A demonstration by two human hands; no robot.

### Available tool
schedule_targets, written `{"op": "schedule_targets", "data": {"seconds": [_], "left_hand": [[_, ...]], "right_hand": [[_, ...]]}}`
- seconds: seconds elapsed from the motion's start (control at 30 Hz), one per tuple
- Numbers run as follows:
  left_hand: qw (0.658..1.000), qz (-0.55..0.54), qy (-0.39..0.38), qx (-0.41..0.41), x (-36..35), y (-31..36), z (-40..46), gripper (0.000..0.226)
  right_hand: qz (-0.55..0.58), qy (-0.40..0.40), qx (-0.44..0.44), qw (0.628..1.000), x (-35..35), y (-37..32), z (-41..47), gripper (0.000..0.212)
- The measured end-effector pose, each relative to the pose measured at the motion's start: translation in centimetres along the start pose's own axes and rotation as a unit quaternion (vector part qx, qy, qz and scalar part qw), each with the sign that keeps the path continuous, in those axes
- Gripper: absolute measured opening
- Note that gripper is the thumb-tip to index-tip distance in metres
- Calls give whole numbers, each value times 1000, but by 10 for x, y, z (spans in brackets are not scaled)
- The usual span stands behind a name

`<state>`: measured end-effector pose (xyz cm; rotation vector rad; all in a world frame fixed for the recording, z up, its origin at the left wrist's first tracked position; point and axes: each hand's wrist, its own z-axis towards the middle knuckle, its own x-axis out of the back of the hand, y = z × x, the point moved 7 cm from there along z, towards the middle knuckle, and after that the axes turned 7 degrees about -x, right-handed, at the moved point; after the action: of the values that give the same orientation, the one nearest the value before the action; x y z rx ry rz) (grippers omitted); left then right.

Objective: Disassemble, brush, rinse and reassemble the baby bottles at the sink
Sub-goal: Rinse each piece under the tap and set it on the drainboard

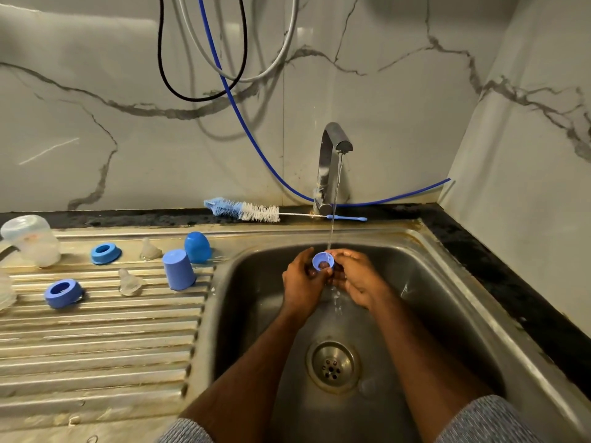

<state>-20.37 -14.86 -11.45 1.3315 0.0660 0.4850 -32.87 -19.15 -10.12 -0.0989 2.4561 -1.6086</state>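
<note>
I hold the blue ring (323,261) at centre frame, my left hand (302,279) and right hand (355,276) both curled round it, mouth up so the tap (332,148) stream flushes it. Other parts drain on the board (96,330), left.

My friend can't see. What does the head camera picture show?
Two hands, left hand and right hand, hold a small blue cap under water running from the tap over a steel sink. More blue bottle parts stand on the drainboard.
</note>
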Motion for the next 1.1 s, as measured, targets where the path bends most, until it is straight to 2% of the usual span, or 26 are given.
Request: {"op": "schedule_targets", "data": {"seconds": [0.13, 0.3, 0.47, 0.53, 0.6, 0.67, 0.7, 0.77, 0.83, 0.9, 1.03, 1.1], "left_hand": [[996, -82, 23, 3, 6, 1, -1, 47], [985, -171, -3, -3, 3, 3, -2, 20], [972, -225, -36, 54, -4, 9, -6, 32], [965, -240, -41, 100, -7, 6, -8, 40], [959, -246, -45, 135, -10, 2, -9, 47], [957, -247, -46, 144, -12, 1, -9, 54], [958, -246, -48, 142, -12, 1, -9, 55], [960, -245, -57, 126, -14, 3, -11, 46], [960, -255, -58, 99, -13, 5, -11, 29], [959, -269, -64, 64, -11, 9, -10, 29], [966, -245, -72, 39, -7, 15, -10, 25], [968, -237, -69, 48, -7, 15, -11, 23]], "right_hand": [[-12, -1, -30, 999, 1, 3, 1, 17], [-155, 23, -34, 987, -1, 2, -7, 14], [-307, 51, 16, 950, 4, -4, -9, 36], [-342, 99, 98, 930, 6, -13, -5, 26], [-331, 86, 172, 924, 2, -22, -8, 3], [-332, 51, 203, 920, -4, -26, -10, 13], [-336, 61, 205, 917, -4, -28, -11, 11], [-347, 115, 197, 910, 0, -30, -11, 9], [-350, 163, 161, 908, 5, -26, -8, 18], [-327, 186, 125, 918, 9, -22, -5, 19], [-317, 172, 105, 927, 10, -21, -2, 20], [-331, 164, 112, 922, 11, -20, -3, 29]]}}
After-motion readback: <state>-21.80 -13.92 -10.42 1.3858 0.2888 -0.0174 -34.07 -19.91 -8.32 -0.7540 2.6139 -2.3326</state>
